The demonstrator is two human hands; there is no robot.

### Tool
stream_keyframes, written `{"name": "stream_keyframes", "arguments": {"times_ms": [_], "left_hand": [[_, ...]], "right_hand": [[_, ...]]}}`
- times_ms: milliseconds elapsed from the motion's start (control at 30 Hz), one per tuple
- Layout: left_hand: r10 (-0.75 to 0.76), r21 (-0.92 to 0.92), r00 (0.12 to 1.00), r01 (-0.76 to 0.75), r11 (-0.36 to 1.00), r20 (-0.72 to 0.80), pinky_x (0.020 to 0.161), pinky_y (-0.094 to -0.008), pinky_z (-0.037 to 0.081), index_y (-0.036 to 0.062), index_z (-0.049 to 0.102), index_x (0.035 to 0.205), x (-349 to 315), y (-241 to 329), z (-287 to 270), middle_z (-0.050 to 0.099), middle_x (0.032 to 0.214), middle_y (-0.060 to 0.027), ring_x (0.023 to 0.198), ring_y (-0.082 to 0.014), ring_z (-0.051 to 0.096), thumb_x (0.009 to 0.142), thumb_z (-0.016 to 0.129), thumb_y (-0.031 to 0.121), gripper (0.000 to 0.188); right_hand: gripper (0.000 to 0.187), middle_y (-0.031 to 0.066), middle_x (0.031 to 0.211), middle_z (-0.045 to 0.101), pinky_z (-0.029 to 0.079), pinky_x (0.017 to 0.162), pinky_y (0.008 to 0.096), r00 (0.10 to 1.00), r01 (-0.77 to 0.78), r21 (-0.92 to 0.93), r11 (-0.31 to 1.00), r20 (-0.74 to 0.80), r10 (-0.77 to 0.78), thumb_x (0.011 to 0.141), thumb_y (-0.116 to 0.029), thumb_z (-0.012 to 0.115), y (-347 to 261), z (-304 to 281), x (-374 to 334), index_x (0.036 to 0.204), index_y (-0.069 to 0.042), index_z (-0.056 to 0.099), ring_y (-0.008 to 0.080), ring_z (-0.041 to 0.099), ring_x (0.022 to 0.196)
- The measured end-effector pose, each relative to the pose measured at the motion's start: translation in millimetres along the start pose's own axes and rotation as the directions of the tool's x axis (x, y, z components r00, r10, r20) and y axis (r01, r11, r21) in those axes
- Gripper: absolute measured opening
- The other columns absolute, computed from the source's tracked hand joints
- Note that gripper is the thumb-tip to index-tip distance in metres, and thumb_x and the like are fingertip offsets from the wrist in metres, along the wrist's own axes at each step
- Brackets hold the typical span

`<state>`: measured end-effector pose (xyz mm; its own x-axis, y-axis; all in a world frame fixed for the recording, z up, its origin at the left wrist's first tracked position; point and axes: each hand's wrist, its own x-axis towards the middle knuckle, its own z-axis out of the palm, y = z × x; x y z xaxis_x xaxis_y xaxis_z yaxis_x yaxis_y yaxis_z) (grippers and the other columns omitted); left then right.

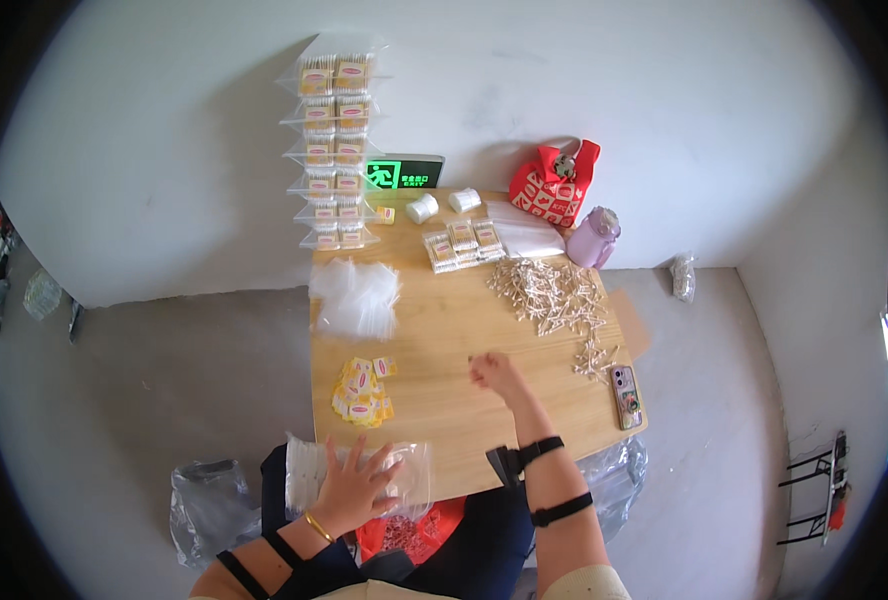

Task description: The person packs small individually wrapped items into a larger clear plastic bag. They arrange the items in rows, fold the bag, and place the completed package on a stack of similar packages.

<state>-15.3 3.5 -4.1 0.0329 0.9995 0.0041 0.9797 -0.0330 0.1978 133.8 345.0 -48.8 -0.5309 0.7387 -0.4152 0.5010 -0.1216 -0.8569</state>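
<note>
My left hand lies with fingers spread on a clear plastic bag at the near edge of the table, over my lap. White contents show through the bag, but their kind is hard to make out. Above the middle of the table, my right hand is closed with the fingers curled in. Whatever it may hold is hidden. A pile of small yellow and white printed cards lies just beyond the left hand. Farther off to the right spreads a heap of loose cotton swabs.
Clear bags lie at the table's left. Packed swabs, two white rolls, a red bag and a purple jug stand at the back. A phone sits at right; stacked packs rise at back left.
</note>
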Motion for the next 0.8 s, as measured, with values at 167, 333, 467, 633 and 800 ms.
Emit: {"name": "stream_keyframes", "arguments": {"times_ms": [167, 333, 467, 633, 800], "left_hand": [[0.0, -0.059, 1.0, 0.001, 0.998, 0.026, 0.101, -0.0805, 0.011, 0.0268, 0.053, 0.136, 1.9, -3.7, -0.8, 0.035, 0.151, -0.0021, 0.142, -0.0369, 0.021, 0.087, 0.054, 0.062, 0.061], [-0.001, -0.067, 0.997, 0.006, 0.998, 0.074, 0.1, -0.0821, 0.011, 0.0304, 0.053, 0.137, 3.9, -7.4, -2.0, 0.033, 0.153, 0.0012, 0.143, -0.0356, 0.021, 0.086, 0.052, 0.065, 0.062], [-0.028, -0.082, 0.995, 0.036, 0.996, 0.097, 0.1, -0.0826, 0.01, 0.0304, 0.052, 0.138, 0.8, -12.0, 0.8, 0.032, 0.154, 0.0016, 0.143, -0.0355, 0.021, 0.087, 0.05, 0.065, 0.062], [-0.02, -0.095, 0.995, 0.029, 0.995, 0.094, 0.1, -0.0825, 0.011, 0.0301, 0.05, 0.14, 1.5, -12.0, 0.4, 0.031, 0.155, 0.0012, 0.143, -0.0359, 0.021, 0.088, 0.049, 0.065, 0.063], [-0.037, -0.151, 0.999, 0.041, 0.988, 0.027, 0.101, -0.0812, 0.012, 0.0238, 0.055, 0.136, 0.6, -11.7, -1.8, 0.034, 0.153, 0.0009, 0.142, -0.0347, 0.026, 0.087, 0.051, 0.062, 0.062]], "right_hand": [[0.042, 0.0086, 0.078, 0.066, 0.051, 0.065, 0.0312, 0.904, 0.211, 0.019, 0.977, -0.384, -0.187, 0.082, -0.039, 0.074, -61.6, 0.6, 110.4, 0.092, 0.001, 0.065, 0.0177, 0.064, 0.07], [0.06, 0.0194, 0.096, 0.069, 0.052, 0.079, 0.0408, 0.785, 0.047, -0.154, 0.987, -0.605, -0.132, 0.078, -0.05, 0.074, -60.5, 10.0, 201.7, 0.101, 0.005, 0.065, 0.0322, 0.066, 0.089], [0.069, 0.0221, 0.111, 0.067, 0.051, 0.084, 0.0425, 0.788, 0.138, -0.053, 0.989, -0.598, -0.142, 0.078, -0.052, 0.073, -78.9, 43.8, 231.6, 0.115, 0.005, 0.063, 0.0333, 0.066, 0.099], [0.063, 0.0169, 0.11, 0.067, 0.052, 0.078, 0.038, 0.745, 0.248, 0.235, 0.94, -0.666, -0.031, 0.077, -0.045, 0.076, -78.2, 61.9, 243.9, 0.115, 0.003, 0.063, 0.0271, 0.066, 0.092], [0.038, 0.0035, 0.074, 0.058, 0.04, 0.054, 0.026, 0.96, 0.01, 0.538, 0.843, -0.242, 0.143, 0.077, -0.035, 0.08, -65.1, 46.2, 199.4, 0.087, -0.003, 0.062, 0.0123, 0.053, 0.063]]}}
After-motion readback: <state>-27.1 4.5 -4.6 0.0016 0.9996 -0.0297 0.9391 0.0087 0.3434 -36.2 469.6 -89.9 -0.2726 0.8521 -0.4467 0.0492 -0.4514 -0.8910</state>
